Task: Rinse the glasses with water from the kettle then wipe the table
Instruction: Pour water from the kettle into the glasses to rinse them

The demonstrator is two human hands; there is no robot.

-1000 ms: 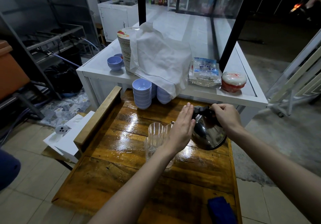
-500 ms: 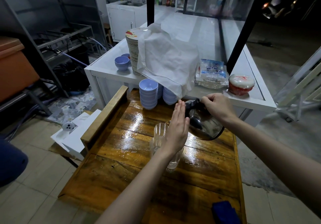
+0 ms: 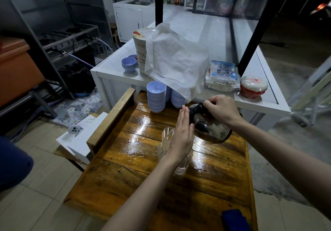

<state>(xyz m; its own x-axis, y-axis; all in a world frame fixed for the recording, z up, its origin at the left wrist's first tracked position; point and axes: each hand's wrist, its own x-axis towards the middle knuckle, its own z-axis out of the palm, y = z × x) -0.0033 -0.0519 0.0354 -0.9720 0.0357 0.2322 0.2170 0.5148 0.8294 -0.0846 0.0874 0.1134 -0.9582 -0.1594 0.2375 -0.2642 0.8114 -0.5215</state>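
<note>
A shiny metal kettle [image 3: 211,130] hangs tilted above the wet wooden table [image 3: 136,159], its top leaning toward the glasses. My right hand [image 3: 222,108] grips its black handle. Several clear glasses [image 3: 167,137] stand clustered mid-table. My left hand [image 3: 181,134] is flat with fingers together, its palm against the kettle's side and over the glasses, hiding most of them. A blue cloth [image 3: 234,220] lies at the table's near right corner.
Two stacks of lilac bowls [image 3: 156,96] stand at the table's far edge. Behind rises a white counter [image 3: 266,103] with a plate stack under a white cloth [image 3: 172,60], a plastic packet and a red-rimmed tub. A raised wooden rail [image 3: 111,117] lines the table's left side.
My right hand has lifted the kettle off the table and tilted it toward the glasses. My left hand stays flat against it, moving along slightly upward.
</note>
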